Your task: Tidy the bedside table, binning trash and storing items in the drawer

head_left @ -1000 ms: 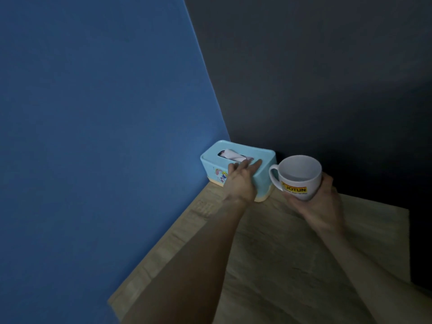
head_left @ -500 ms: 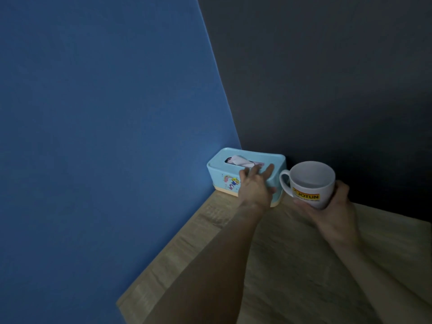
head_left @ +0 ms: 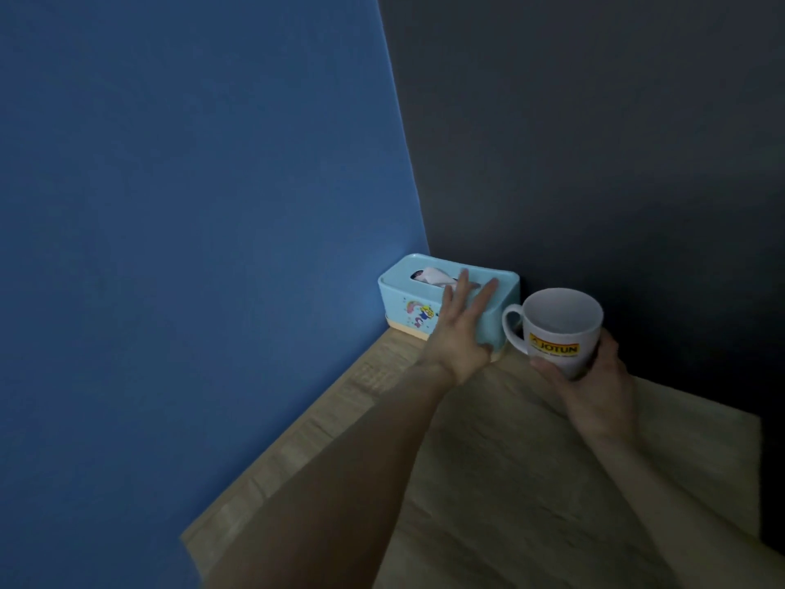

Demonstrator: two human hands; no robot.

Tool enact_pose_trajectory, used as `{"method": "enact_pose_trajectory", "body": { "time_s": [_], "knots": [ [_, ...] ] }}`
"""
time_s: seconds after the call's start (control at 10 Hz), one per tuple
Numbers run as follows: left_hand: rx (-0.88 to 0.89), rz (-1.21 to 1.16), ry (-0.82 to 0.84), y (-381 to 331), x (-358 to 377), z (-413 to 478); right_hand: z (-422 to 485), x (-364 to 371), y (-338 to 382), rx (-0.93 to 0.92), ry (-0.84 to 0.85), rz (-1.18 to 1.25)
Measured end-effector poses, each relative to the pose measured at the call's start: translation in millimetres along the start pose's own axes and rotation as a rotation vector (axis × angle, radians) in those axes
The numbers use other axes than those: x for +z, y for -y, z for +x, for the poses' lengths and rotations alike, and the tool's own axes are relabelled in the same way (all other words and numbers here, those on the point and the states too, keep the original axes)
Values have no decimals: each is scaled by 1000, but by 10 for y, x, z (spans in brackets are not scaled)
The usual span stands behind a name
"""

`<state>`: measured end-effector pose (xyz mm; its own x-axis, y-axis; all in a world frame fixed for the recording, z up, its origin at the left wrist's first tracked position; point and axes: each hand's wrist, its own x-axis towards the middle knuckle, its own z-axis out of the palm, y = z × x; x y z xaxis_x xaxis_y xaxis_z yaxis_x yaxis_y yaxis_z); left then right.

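Note:
A light blue tissue box [head_left: 408, 301] with a cartoon sticker and a tissue poking from its slot stands in the back corner of the wooden bedside table [head_left: 509, 482]. My left hand [head_left: 458, 333] lies flat against the box's front and top edge, fingers straight and spread, not wrapped around it. My right hand [head_left: 599, 388] grips a white mug [head_left: 560, 329] with a yellow JOTUN label from below. The mug is upright just right of the box, its handle pointing at the box, and looks empty.
A blue wall [head_left: 191, 248] runs along the table's left side and a dark wall [head_left: 594, 142] stands behind it. The table's right edge [head_left: 758, 461] drops off into darkness. The light is dim.
My left hand's fingers have straightened and spread on the tissue box. The mug stays in my right hand beside the box. The view has drifted slightly.

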<state>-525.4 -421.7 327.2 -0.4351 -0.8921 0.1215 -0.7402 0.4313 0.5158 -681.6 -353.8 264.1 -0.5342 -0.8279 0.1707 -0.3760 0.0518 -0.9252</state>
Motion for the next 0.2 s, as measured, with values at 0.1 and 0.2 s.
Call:
{"method": "enact_pose_trajectory", "body": {
  "time_s": [0.1, 0.2],
  "knots": [
    [0, -152, -201, 140, 112, -252, -10, -40, 19, 23, 21, -18],
    [-74, -236, -193, 471, 251, -583, -58, 41, 72, 76, 13, -88]
  ]
}}
